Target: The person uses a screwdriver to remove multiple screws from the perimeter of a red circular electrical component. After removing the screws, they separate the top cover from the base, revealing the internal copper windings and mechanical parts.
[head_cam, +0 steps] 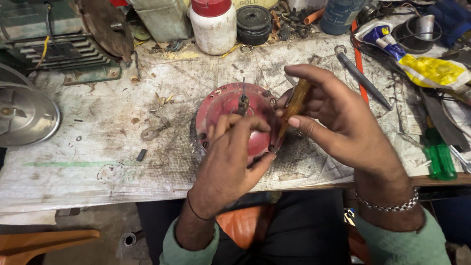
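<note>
Left hand [230, 157] lies over the near half of the red disc [223, 105], fingers curled together round a small dark metal part [243, 104] that stands up at the disc's centre, thumb hooked under the near rim. Right hand [333, 118] comes in from the right, fingers closed on the amber handle of a screwdriver [296, 100], which slants down toward the disc's right rim; its tip is hidden behind the fingers, so whether it sits in a screw cannot be told. The disc rests flat on the counter [98, 162], near its front edge, with dark screw heads spaced round its rim.

To do this well, I judge the left hand should press the disc flat so it cannot spin, while the driver is kept in line with the screw rather than tilted, to avoid slipping across the paint.

Further out: loose bits of hardware [154, 130] to the left, a grey metal dish [24, 113] at far left, a white jar [213, 24] at the far edge, a green-handled tool [439, 157] at right
</note>
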A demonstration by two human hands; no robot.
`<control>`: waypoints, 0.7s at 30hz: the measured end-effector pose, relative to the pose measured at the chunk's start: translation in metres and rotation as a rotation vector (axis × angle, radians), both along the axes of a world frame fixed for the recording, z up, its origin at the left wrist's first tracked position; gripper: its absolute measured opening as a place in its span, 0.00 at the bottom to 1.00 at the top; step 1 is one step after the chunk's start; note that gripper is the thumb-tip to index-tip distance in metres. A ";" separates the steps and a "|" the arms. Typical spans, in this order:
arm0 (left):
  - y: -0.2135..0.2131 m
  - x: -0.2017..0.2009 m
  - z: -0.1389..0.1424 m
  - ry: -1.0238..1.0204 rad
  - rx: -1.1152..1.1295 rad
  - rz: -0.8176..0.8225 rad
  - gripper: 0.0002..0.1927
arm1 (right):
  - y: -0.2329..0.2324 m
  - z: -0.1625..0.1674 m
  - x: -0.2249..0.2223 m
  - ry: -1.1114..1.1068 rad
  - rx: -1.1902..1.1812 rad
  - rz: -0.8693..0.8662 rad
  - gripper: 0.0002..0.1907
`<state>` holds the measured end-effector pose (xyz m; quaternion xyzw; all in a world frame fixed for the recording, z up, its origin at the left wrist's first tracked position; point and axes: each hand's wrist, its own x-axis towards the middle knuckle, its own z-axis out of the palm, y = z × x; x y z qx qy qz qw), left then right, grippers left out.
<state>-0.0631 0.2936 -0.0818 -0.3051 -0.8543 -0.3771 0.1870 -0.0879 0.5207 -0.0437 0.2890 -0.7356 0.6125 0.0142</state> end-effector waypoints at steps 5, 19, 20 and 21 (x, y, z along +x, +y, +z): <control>0.004 -0.001 -0.005 0.056 -0.010 0.024 0.33 | -0.003 0.001 0.002 0.156 0.065 -0.003 0.26; 0.009 0.001 -0.006 0.028 -0.058 -0.003 0.38 | -0.019 0.018 0.029 0.374 0.448 -0.184 0.27; 0.010 0.000 -0.004 0.022 -0.048 -0.015 0.39 | -0.017 0.017 0.030 0.373 0.424 -0.189 0.27; 0.008 0.001 -0.002 0.014 -0.039 -0.028 0.40 | -0.017 0.014 0.032 0.371 0.400 -0.194 0.28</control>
